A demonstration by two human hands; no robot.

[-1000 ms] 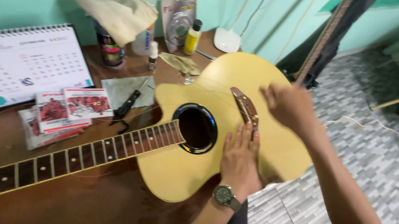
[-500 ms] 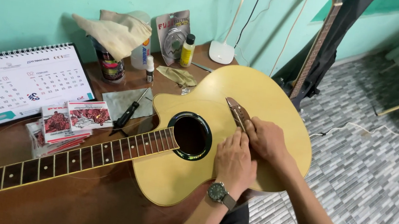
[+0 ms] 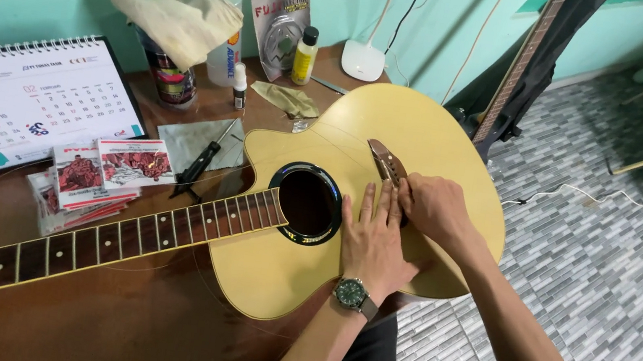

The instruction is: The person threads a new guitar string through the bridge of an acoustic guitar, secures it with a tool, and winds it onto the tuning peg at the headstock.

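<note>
Acoustic guitar (image 3: 301,262) lies flat, face up, on the brown wooden surface (image 3: 104,326). Its lower bout hangs past the surface edge over the tiled floor (image 3: 605,274); the neck runs left along the front edge toward the frame corner.

Left hand (image 3: 371,243) lies palm down on the guitar top between the sound hole (image 3: 310,202) and the bridge (image 3: 386,163), fingers spread flat, holding nothing. A wristwatch (image 3: 353,293) is on that wrist.

Right hand (image 3: 436,210) sits at the lower end of the bridge, fingers curled down onto it. Grip looks pressed together at the bridge, but I cannot tell what, if anything, it pinches.

Back of the surface is crowded: desk calendar (image 3: 18,106) at left, string packets (image 3: 97,173) just beside the neck, a dark tool (image 3: 202,158) on a grey sheet, cloth (image 3: 176,15) draped over a can, small bottles (image 3: 304,55) near the wall.

Open room: bare surface in front of the neck, and floor to the right of the body. A second guitar (image 3: 526,58) leans against the wall, near the upper bout.
</note>
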